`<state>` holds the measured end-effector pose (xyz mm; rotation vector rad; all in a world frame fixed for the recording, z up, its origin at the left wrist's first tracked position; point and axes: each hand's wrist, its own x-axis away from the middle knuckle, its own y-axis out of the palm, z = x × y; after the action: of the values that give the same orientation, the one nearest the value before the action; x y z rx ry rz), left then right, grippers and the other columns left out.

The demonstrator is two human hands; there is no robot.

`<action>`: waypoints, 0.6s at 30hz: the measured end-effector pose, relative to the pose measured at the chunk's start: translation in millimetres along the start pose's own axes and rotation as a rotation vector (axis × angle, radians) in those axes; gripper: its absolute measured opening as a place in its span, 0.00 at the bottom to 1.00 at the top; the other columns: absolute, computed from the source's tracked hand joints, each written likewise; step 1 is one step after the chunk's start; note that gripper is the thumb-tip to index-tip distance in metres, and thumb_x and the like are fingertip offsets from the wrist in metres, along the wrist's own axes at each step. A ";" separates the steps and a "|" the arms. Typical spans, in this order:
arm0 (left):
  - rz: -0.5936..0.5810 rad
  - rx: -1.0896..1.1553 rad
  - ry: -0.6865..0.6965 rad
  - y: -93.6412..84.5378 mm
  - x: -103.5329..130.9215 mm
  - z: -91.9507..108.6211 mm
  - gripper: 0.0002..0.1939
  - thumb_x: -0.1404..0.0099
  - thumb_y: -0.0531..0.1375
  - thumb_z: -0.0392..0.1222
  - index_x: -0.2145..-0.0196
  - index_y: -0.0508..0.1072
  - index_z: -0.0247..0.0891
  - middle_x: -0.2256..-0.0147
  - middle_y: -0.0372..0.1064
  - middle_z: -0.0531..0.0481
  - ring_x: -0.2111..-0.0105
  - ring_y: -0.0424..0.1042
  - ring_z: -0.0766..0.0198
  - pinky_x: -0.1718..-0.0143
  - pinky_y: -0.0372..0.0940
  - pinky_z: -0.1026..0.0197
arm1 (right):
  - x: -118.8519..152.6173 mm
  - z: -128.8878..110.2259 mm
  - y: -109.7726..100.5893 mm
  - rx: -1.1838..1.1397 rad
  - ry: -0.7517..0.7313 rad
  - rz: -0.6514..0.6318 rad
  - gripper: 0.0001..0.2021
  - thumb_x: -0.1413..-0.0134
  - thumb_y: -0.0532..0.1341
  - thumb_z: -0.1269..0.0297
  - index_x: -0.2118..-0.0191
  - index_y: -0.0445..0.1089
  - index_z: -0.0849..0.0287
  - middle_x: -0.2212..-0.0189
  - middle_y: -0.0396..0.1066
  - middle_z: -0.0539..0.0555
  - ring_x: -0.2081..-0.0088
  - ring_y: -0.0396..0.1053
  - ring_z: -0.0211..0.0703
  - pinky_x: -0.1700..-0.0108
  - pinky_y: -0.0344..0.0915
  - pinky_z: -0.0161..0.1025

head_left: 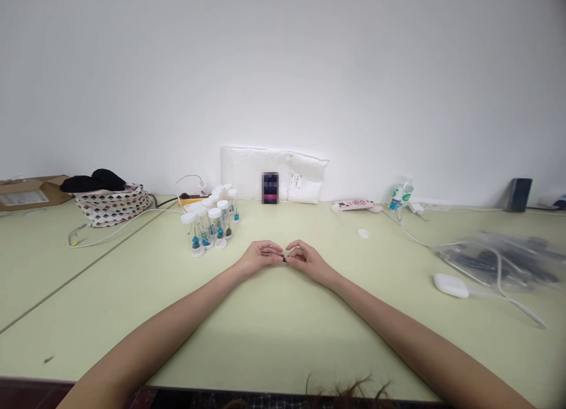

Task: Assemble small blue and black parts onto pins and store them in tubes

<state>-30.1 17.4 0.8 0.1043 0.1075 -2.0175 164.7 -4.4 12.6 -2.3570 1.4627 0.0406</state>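
In the middle of the table, my left hand (260, 258) and my right hand (308, 260) meet fingertip to fingertip. Between them is a small dark piece (284, 259), pinched by the fingers of both hands; it is too small to name and partly hidden. To the left of my hands stands a group of clear tubes with white lids (215, 223), several holding blue or dark bits inside. A loose white round lid (363, 233) lies on the table beyond my right hand.
Against the wall a phone (270, 188) leans on a clear plastic packet (252, 164). A patterned basket (112, 205) with black cloth is at the left. Clear bags (499, 259), a white charger-like object (451, 285) with cable, and another phone (519, 195) are at the right.
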 end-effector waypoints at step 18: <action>0.007 -0.004 0.004 0.8 -0.1 1.1 0.17 0.56 0.66 0.41 0.67 0.71 0.33 0.67 0.71 0.45 0.65 0.69 0.62 0.61 0.62 0.60 | -0.1 -1.3 0.6 0.023 -0.007 -0.011 0.17 0.53 0.58 0.52 0.60 0.60 0.57 0.75 0.67 0.50 0.71 0.64 0.38 0.68 0.58 0.35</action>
<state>-29.4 17.0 1.9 0.1056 0.1134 -2.0098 163.9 -5.0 13.7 -2.3444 1.4389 0.0295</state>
